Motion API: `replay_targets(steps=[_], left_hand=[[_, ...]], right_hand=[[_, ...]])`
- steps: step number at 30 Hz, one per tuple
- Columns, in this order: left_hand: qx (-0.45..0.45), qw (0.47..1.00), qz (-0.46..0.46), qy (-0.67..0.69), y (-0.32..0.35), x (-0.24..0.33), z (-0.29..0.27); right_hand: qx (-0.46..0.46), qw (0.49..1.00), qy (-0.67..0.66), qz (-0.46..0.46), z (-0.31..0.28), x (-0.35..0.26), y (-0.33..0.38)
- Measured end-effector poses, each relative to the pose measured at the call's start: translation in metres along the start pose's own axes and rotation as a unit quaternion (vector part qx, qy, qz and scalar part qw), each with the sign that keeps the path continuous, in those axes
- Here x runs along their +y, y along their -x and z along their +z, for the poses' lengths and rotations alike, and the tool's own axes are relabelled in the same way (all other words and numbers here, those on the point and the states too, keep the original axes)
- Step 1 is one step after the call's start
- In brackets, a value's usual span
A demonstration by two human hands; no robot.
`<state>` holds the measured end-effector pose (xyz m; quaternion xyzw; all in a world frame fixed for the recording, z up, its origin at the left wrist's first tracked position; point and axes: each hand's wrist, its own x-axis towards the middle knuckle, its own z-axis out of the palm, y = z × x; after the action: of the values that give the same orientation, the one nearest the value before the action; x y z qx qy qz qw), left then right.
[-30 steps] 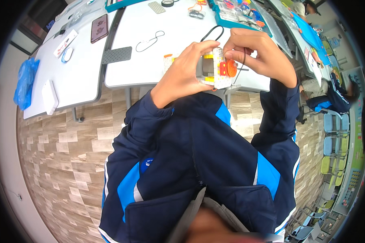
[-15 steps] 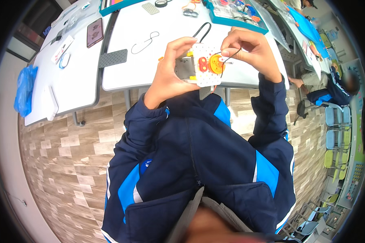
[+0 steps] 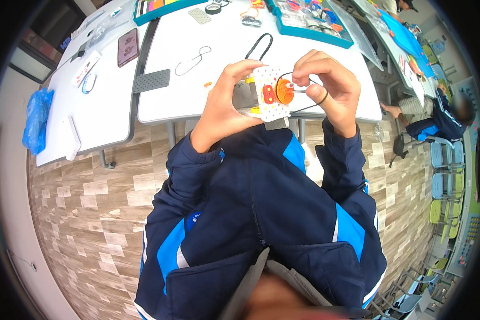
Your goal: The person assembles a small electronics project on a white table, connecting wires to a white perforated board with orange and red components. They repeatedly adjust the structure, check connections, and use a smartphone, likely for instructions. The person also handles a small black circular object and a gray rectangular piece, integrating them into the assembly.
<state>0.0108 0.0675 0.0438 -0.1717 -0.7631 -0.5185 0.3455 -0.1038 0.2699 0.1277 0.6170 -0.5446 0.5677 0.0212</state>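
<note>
My left hand [image 3: 221, 106] is closed around a small built model made of a white perforated plate [image 3: 276, 113] with a grey box [image 3: 244, 96] and yellow connectors behind it. A red piece [image 3: 269, 95] and an orange pulley wheel [image 3: 284, 97] sit on the plate's right face, with a metal shaft sticking out from the wheel. My right hand [image 3: 333, 80] pinches a thin black rubber band [image 3: 305, 110], which stretches from the wheel out to the fingers. Whether the band sits in the wheel's groove I cannot tell. Behind the model a thicker black loop [image 3: 259, 45] stands up.
A grey perforated plate [image 3: 152, 81], a thin cord loop [image 3: 193, 61] and a small orange part [image 3: 207, 85] lie on the white table [image 3: 165, 104]. Teal parts trays [image 3: 314, 32] stand at the back. On the left table are a phone [image 3: 128, 48] and blue bag [image 3: 37, 120].
My right hand has shifted slightly down and left, its fingers more spread. The black band is now pulled wider below the wheel. The model has turned a little in my left hand.
</note>
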Motion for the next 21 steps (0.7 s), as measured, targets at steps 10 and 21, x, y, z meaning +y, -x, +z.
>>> replay_targets(steps=[10, 21], left_hand=[[-0.003, 0.994, 0.005, 0.106, 0.009, -0.007, -0.01], [0.027, 0.999, -0.014, 0.032, 0.001, 0.008, 0.003]], right_hand=[[0.119, 0.974, -0.098, 0.167, 0.013, 0.012, 0.007], [-0.006, 0.998, 0.057, -0.032, 0.017, -0.039, 0.004]])
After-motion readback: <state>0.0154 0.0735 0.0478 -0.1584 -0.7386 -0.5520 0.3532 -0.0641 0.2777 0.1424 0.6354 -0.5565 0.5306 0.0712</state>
